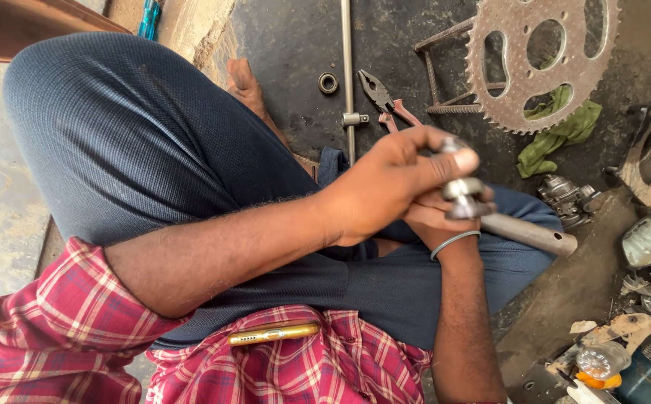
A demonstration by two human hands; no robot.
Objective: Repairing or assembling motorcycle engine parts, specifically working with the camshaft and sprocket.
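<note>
At the right centre of the frame, the left hand pinches a small metal fitting in its fingers while the right hand wraps a wooden-handled tool beneath it; seating the fitting appears underway, and steady alignment seems needed.

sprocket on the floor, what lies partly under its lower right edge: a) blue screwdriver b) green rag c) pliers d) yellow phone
b: the green rag lies bunched at the sprocket's lower right edge and shows through its cutout, while the pliers lie apart to its left.
</note>
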